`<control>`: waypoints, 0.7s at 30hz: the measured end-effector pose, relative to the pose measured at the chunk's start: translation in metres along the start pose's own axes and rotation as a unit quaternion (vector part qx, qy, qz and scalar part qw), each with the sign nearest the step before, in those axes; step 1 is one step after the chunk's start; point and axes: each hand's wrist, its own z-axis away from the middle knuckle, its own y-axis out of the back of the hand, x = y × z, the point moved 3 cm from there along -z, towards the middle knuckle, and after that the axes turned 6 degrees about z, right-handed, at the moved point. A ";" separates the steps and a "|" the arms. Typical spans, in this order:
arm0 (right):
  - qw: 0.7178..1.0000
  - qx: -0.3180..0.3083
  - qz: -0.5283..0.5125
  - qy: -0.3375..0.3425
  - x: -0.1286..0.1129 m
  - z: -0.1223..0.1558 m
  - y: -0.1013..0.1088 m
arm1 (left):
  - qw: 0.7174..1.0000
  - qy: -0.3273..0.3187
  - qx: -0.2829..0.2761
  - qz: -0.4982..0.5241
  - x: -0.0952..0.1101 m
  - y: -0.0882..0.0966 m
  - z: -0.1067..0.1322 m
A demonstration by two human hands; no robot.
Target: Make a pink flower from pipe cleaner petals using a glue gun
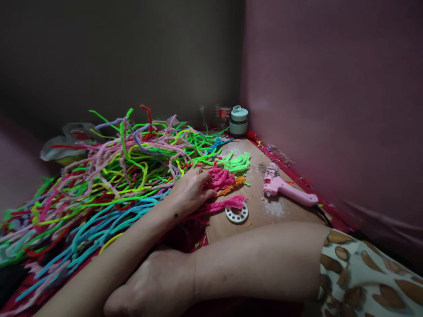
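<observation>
My left hand (192, 189) reaches in from the lower left, back upward, fingers curled and thumb tucked in. It is closed on a bunch of fuzzy pink pipe cleaners (223, 177), whose ends spread out to the right of the fingers. Orange ones (233, 186) lie against this bunch, and a bright green bunch (237, 163) is just behind it. Nearer to me, more pink stems (231, 202) touch a white ring with holes (237, 213). My right hand does not show. A bare limb, seemingly my folded leg (257, 264), crosses the foreground.
A big tangle of multicoloured pipe cleaners (109, 171) covers the left side. On the brown board (254, 224) lies a pink glue gun (291, 191), its cord running right. A pale green lidded container (238, 119) stands in the back corner. Walls close off the back and right.
</observation>
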 end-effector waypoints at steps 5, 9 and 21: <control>1.000 -0.011 0.016 0.020 0.001 -0.002 -0.005 | 1.000 -0.016 0.000 -0.001 0.002 -0.009 -0.002; 1.000 -0.017 -0.016 0.005 0.003 -0.002 -0.008 | 0.999 -0.033 0.022 0.008 0.002 -0.011 -0.002; 1.000 -0.002 -0.017 0.003 0.003 -0.002 -0.009 | 0.994 -0.069 0.058 -0.064 0.004 -0.019 0.001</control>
